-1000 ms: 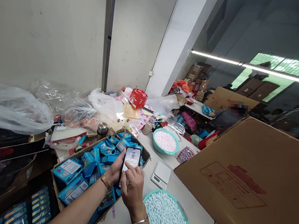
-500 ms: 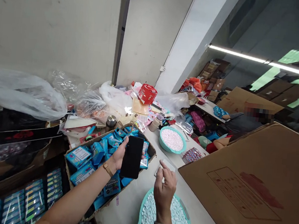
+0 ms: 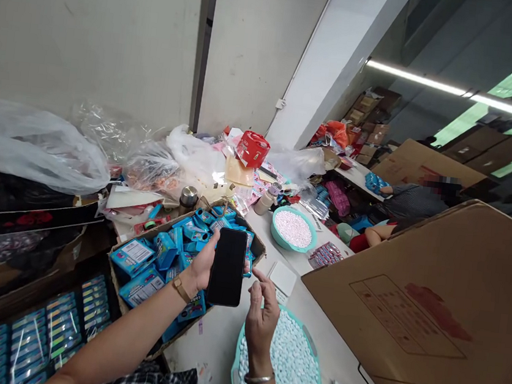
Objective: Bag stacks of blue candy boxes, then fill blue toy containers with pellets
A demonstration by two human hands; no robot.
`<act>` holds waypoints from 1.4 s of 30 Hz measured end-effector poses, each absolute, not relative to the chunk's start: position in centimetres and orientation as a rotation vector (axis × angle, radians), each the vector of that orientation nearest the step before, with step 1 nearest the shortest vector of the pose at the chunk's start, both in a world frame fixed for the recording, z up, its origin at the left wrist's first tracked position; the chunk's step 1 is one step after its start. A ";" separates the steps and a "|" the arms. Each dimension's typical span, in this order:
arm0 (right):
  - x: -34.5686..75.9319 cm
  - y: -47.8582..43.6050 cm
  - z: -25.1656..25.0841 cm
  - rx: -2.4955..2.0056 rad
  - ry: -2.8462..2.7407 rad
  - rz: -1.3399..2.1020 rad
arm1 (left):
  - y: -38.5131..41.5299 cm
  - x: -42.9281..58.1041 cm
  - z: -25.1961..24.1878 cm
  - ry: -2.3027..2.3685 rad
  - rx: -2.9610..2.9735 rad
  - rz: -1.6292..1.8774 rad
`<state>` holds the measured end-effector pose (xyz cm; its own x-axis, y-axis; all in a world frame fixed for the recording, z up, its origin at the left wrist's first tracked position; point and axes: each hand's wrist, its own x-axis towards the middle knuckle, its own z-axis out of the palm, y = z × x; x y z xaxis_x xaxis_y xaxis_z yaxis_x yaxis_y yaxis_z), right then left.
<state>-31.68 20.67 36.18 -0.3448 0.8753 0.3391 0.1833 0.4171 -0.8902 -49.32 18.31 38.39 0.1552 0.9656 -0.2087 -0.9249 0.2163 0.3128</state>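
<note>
My left hand point(image 3: 202, 266) holds a black phone point(image 3: 227, 266) upright with its screen dark, above a cardboard box point(image 3: 116, 254) filled with several small blue packets point(image 3: 163, 250). My right hand point(image 3: 261, 316) hovers just right of the phone, fingers loosely curled and apart, holding nothing, with the index finger pointing toward the phone's lower edge. A bracelet sits on each wrist. Below my right hand is a teal basin point(image 3: 235, 371) of small white tablets.
A small white scale point(image 3: 282, 278) and a second teal basin of tablets point(image 3: 293, 229) lie farther along the table. A large cardboard box point(image 3: 437, 305) stands at right. Plastic bags point(image 3: 34, 145), a red tin point(image 3: 252, 148) and clutter line the wall. A person sits beyond.
The phone's screen was lit one second ago with my right finger on it; it is dark now. My right hand went toward the scale, then came back beside the phone.
</note>
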 end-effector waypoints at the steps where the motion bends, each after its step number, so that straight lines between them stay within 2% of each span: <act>1: -31.6 20.7 36.2 -0.922 -1.784 0.977 | 18.3 -49.2 38.5 0.404 0.110 1.366; 13: -29.9 19.0 38.8 -0.882 -1.739 0.877 | 16.9 -48.5 38.7 0.296 0.094 1.370; 27: -31.3 18.3 40.6 -0.659 -2.250 0.481 | 16.7 -46.9 38.9 0.297 0.052 1.409; 33: -33.4 18.0 41.2 -0.635 -2.454 0.425 | 17.1 -46.5 38.4 0.353 0.036 1.433; 39: -30.9 20.1 39.8 -0.897 -2.226 0.298 | 16.7 -48.4 37.1 0.310 0.102 1.409; 42: -29.6 20.6 38.6 -1.006 -2.064 0.465 | 16.6 -49.2 36.3 0.284 0.136 1.400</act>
